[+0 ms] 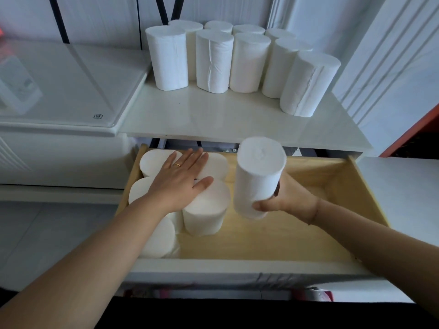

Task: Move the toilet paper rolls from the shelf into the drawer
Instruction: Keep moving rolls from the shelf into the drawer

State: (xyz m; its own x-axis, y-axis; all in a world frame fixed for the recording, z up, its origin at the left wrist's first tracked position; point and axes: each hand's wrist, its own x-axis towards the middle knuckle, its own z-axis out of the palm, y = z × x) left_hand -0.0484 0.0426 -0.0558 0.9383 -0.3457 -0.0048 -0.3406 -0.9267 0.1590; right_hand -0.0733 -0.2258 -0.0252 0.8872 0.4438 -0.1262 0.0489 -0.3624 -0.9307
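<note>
Several white toilet paper rolls (pixel 215 60) stand upright in two rows at the back of the white shelf (pixel 213 117). Below it the wooden drawer (pixel 320 176) is pulled out. Several rolls (pixel 206 210) stand upright in its left part. My left hand (pixel 183 181) lies flat on their tops, fingers spread, holding nothing. My right hand (pixel 285 198) grips one roll (pixel 259 174) near its bottom, holding it upright above the drawer's middle, just right of the standing rolls.
A white appliance lid (pixel 59 84) adjoins the shelf on the left. A white surface (pixel 399 186) lies right of the drawer, with an orange-edged panel (pixel 413 129) behind it. The drawer's right half shows bare wood.
</note>
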